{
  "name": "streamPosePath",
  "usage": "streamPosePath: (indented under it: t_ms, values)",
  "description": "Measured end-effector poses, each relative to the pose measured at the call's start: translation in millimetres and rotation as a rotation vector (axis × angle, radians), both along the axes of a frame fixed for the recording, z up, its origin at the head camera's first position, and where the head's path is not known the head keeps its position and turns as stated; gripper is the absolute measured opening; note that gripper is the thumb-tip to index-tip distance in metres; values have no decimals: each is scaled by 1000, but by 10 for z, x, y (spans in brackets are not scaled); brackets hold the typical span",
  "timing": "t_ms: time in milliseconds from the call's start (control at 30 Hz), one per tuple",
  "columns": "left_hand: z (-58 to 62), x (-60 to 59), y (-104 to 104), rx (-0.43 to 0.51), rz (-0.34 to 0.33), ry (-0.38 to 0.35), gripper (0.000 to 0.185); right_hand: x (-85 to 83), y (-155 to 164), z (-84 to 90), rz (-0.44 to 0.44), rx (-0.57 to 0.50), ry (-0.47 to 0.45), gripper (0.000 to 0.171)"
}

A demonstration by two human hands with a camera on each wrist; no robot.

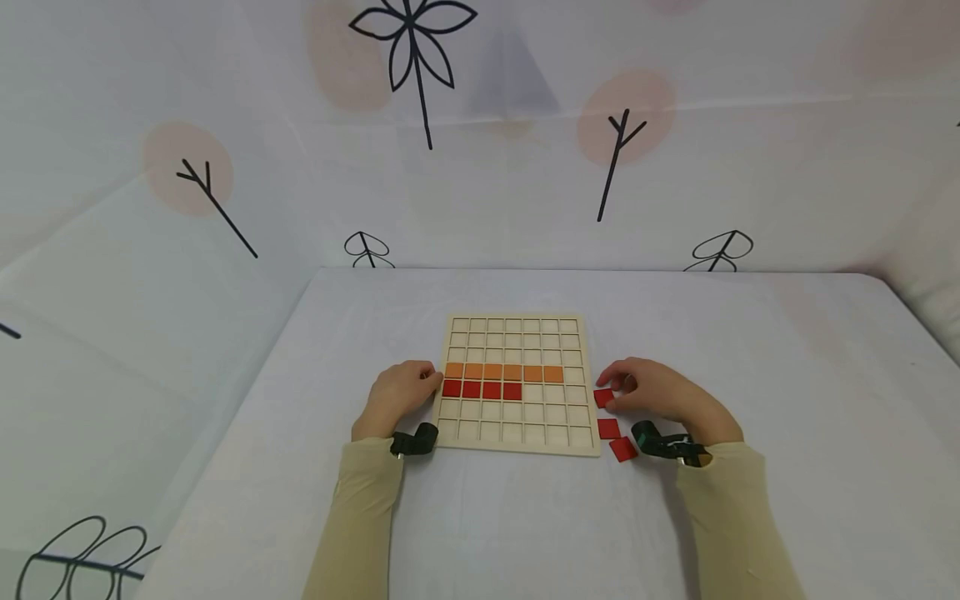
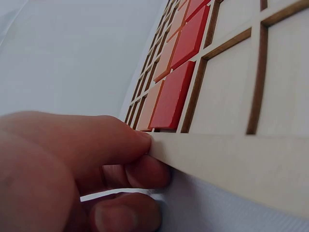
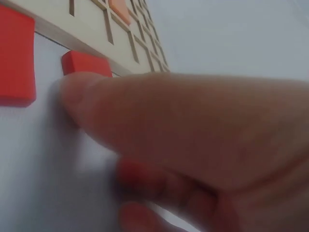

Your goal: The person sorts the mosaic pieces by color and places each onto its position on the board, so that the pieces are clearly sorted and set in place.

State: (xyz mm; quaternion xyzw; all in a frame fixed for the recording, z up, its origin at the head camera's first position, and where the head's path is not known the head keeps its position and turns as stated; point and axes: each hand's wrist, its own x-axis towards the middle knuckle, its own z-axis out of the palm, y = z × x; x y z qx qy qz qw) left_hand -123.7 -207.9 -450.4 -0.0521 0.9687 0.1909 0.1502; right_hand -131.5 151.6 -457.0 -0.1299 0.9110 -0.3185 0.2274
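Observation:
A pale wooden grid board (image 1: pixel 517 451) lies on the white cloth between the hands. One of its rows holds several orange tiles (image 1: pixel 492 372); the row just nearer has several red tiles (image 1: pixel 472 390) at its left end. My left hand (image 1: pixel 397 396) pinches the board's left edge, its thumb at the rim beside a red tile (image 2: pixel 174 96) in the left wrist view. Right of the board, my right hand (image 1: pixel 663 390) has thumb and fingers around a loose red tile (image 1: pixel 603 397) at the cloth. In the right wrist view, the thumb partly covers that tile (image 3: pixel 87 63).
Two more loose red tiles, one near the board's right edge (image 1: pixel 608 428) and one closer to me (image 1: pixel 623 449), lie by the right wrist. Each wrist wears a dark camera strap. White printed fabric (image 1: pixel 480 208) rises behind the table.

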Motion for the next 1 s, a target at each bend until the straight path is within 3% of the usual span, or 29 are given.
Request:
streamPosePath:
  t_ms: [400, 1000]
  values:
    - [-14, -3, 5, -14, 3, -7, 21, -26, -38, -34, -32, 40, 26, 25]
    - [-5, -5, 4, -21, 3, 0, 23, -48, -67, -47, -41, 79, 87, 30]
